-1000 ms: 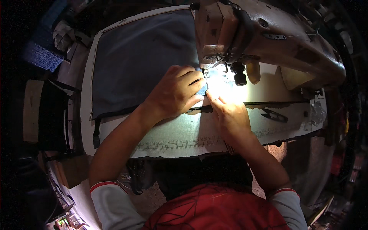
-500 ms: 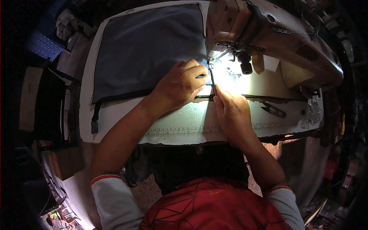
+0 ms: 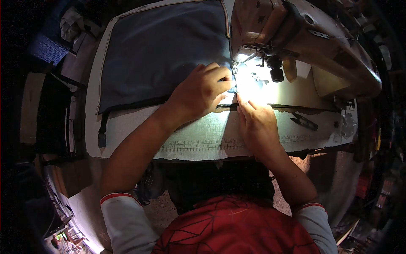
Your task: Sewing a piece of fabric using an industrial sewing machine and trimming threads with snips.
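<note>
A large dark grey fabric panel (image 3: 160,59) with dark edging lies flat, its right edge running under the needle area of a sewing machine (image 3: 270,38). My left hand (image 3: 201,93) is closed on the panel's near right corner, fingers bent and pinching close to the presser foot (image 3: 235,69). Just right of it, my right hand (image 3: 260,127) has thumb and fingers together on the narrow dark strip (image 3: 235,82) along that edge. My fingers cover most of the strip's near end. Bright lamp light washes out the machine bed there.
Thread snips (image 3: 304,121) lie right of my right hand on the pale work table (image 3: 127,139). A printed ruler scale (image 3: 198,145) runs along the table's near side. A dark strap end (image 3: 102,137) hangs from the panel's left corner. A cardboard box (image 3: 72,178) stands lower left.
The panel has slid slightly away from me along its right edge. My right fingertips now cover the part of the dark strip that showed between them before.
</note>
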The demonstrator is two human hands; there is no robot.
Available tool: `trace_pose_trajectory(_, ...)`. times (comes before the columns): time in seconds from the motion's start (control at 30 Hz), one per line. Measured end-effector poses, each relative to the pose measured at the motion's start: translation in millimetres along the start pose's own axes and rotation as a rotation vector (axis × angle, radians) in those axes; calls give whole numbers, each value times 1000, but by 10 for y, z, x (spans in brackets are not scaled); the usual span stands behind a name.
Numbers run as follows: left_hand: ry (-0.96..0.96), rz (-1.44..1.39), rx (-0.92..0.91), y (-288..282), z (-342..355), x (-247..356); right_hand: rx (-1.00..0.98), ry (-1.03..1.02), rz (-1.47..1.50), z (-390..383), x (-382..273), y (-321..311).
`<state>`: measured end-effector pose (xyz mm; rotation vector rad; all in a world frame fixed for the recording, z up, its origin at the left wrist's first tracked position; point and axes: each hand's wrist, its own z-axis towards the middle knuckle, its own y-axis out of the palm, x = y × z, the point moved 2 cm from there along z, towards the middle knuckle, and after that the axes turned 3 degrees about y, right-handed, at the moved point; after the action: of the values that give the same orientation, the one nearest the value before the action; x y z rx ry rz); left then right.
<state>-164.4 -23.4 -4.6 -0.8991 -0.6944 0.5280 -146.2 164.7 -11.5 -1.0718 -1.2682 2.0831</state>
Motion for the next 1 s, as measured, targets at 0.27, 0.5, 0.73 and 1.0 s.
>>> trace_pose_trajectory(0.27, 50, 62, -73, 11, 27, 23, -8, -35, -44, 11, 7, -22)
trace_pose_trajectory(0.5, 44, -45, -24, 18, 39, -21, 13, 9, 124, 27, 21, -42)
trace_pose_trajectory(0.73, 32, -75, -11, 36, 13, -46, -16, -21, 24, 26, 21, -32)
trace_pose_trajectory(1.0, 91, -32, 6, 6, 9, -19, 18, -73, -5, 37, 25, -25)
